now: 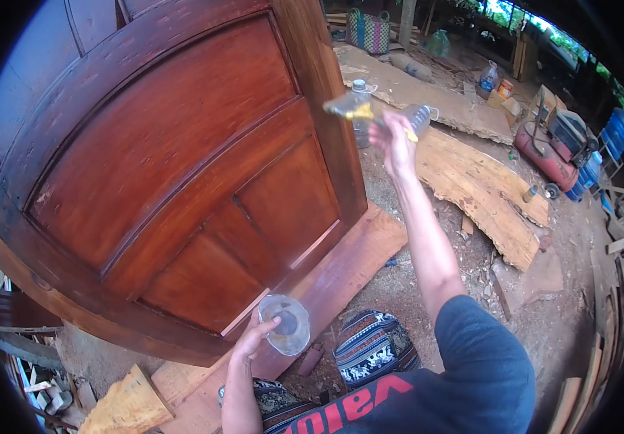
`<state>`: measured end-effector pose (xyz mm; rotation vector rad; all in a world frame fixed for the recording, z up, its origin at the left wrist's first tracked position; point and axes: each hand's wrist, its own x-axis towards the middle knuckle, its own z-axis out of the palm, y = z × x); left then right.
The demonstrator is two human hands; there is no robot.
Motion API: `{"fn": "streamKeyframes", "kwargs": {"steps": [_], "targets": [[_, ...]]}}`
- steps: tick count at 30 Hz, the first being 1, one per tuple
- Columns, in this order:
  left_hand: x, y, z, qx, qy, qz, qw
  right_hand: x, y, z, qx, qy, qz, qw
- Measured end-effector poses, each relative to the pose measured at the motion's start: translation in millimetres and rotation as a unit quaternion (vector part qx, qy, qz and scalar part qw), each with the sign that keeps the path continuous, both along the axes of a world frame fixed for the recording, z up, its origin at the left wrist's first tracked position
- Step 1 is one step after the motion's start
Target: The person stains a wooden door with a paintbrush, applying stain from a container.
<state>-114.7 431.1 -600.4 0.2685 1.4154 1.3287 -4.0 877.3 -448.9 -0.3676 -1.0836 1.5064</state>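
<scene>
My left hand (251, 338) is closed on the rim of a clear plastic cup (296, 340), which looks like a cut-off bottle bottom, with a little dark liquid in it. Raised at the right, my right hand (397, 143) grips a paintbrush (355, 111) with yellow on its handle. The brush points left, in front of the panel's right edge and apart from my left hand. A large reddish-brown wooden panel (167, 108) with framed insets stands tilted before me, its surface glossy. Pale unstained strips (315, 244) show along its lower inset edges.
A plank (370, 242) lies under the panel. Plastic bottles (361, 134) stand behind my right hand. Rough-edged slabs (471, 181) lie on the dirt floor at right, with a red air compressor (547, 152) beyond. A woven basket (368, 32) sits at the back.
</scene>
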Motion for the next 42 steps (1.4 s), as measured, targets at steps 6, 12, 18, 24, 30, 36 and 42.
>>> {"fn": "streamKeyframes", "kwargs": {"steps": [6, 12, 18, 24, 30, 36, 42], "targets": [[2, -5, 2, 0.007, 0.007, -0.007, 1.0, 95, -32, -241, -0.259, -0.188, -0.065, 0.945], [-2, -3, -3, 0.002, 0.008, 0.001, 1.0, 41, 0, -118, -0.127, -0.124, -0.017, 0.984], [0, 1, -9, -0.004, -0.004, -0.001, 1.0, -5, -7, 32, 0.043, 0.107, 0.067, 0.991], [-5, -4, -15, 0.001, 0.011, -0.006, 1.0, 61, -21, -176, -0.13, -0.143, -0.052, 0.98], [-10, -13, -29, -0.026, 0.036, -0.008, 0.999, 111, -28, -296, -0.272, -0.325, -0.087, 0.902], [-7, -7, -14, -0.024, 0.002, 0.01, 1.0, 40, -27, -106, 0.213, -0.349, -0.289, 0.866], [-5, -8, -20, -0.018, 0.022, -0.022, 0.999, 29, -142, -31, 0.608, -0.335, 0.124, 0.709]]}}
